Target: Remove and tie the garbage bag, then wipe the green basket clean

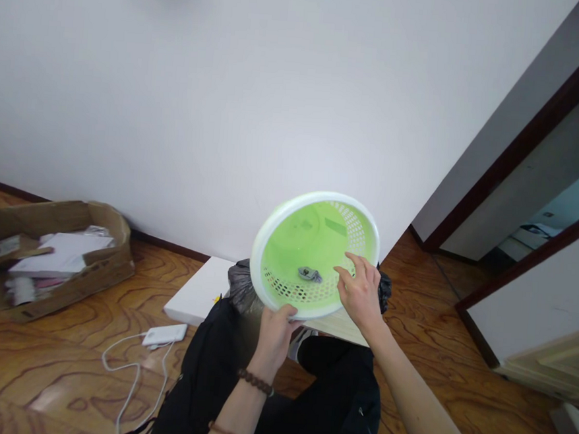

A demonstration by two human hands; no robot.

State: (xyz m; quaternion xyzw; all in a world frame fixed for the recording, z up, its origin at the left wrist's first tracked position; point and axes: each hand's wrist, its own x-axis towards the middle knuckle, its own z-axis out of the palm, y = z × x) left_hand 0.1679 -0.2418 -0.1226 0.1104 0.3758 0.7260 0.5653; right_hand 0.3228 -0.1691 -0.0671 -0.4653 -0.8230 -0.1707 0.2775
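A round plastic basket (298, 231), green inside with a white rim and rows of holes, is tilted toward me above my lap. My left hand (276, 335) grips its near rim, thumb on top and fingers underneath. Over the right side of the basket is my right hand (361, 288), its fingers apart and nothing between them. A small grey crumpled piece, perhaps cloth (310, 274), lies inside near the lower wall; my right hand is a short way to its right, not touching it.
Black plastic bags (245, 285) bulge on both sides behind the basket. A white flat box (197, 293) lies on the floor, with a white power bank (165, 334) and cable near it. To the left stands an open cardboard box (113, 257) of packaging. A white wall (228, 107) rises behind.
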